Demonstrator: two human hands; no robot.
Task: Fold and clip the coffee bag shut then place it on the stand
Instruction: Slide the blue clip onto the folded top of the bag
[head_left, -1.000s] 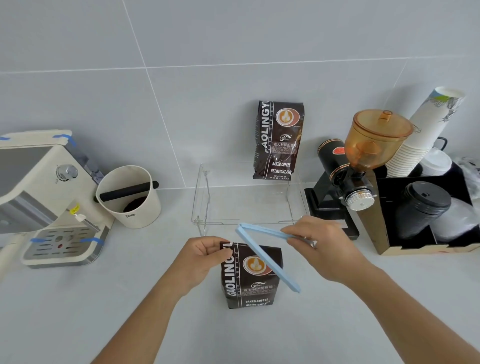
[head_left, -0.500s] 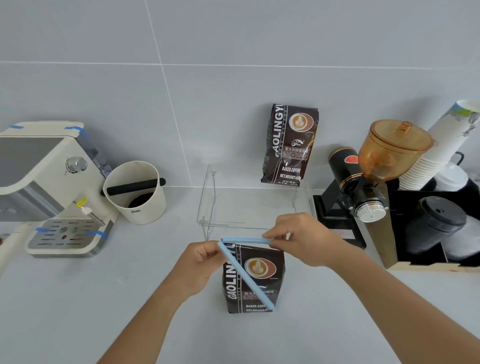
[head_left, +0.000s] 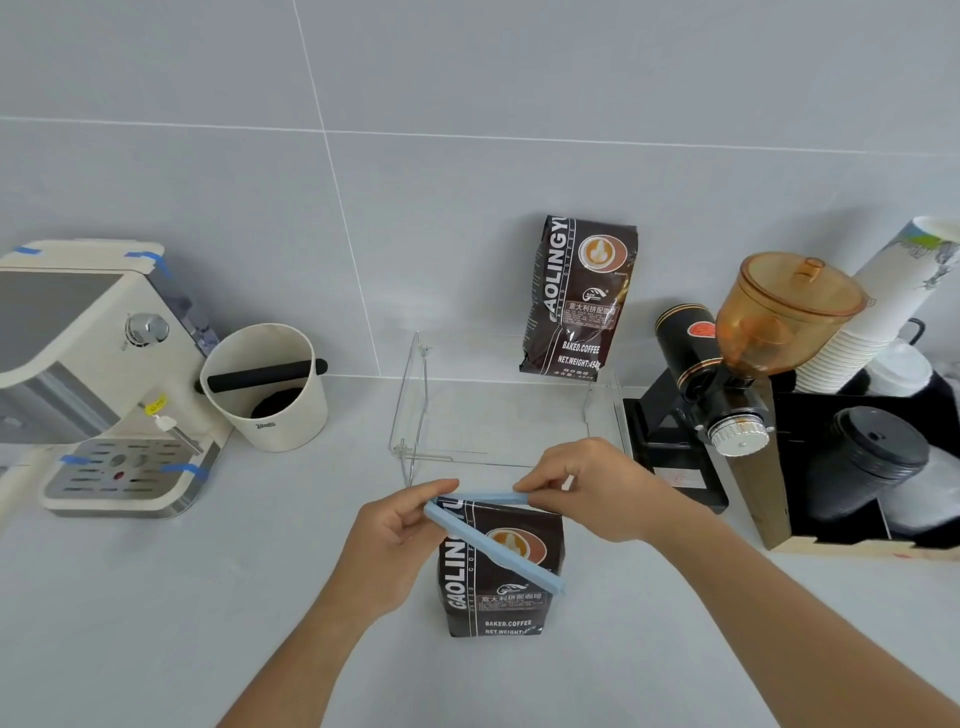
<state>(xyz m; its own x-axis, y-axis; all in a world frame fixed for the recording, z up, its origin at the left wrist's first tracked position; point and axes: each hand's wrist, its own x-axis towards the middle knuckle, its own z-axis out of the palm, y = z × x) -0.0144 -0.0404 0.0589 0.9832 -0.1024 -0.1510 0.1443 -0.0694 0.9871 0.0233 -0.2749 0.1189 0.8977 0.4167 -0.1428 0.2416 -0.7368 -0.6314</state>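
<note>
Bag (head_left: 498, 566) stood folded between left hand (head_left: 387, 545) and right hand (head_left: 597, 491), both pinched on clip (head_left: 491, 540), one arm unclosed; clipping and stand (head_left: 415, 410) placement left.

A coffee bag (head_left: 498, 566) stands on the counter (head_left: 156, 597) nearest the camera, with the open bag clip (head_left: 493, 540) at its top: one arm lies along the top edge, the other slants down across the front. The left hand (head_left: 395, 540) is at the clip's left end, the right hand (head_left: 592, 488) at its right. Behind them sits the clear stand (head_left: 415, 395), bearing a second coffee bag (head_left: 576, 296), which seems to lean on the wall. Left of the stand are a knock box (head_left: 265, 384) and, further left, an espresso machine (head_left: 98, 374). To the right stands a coffee grinder (head_left: 727, 364), then a cup organizer (head_left: 857, 519) holding stacked paper cups (head_left: 883, 301).
</note>
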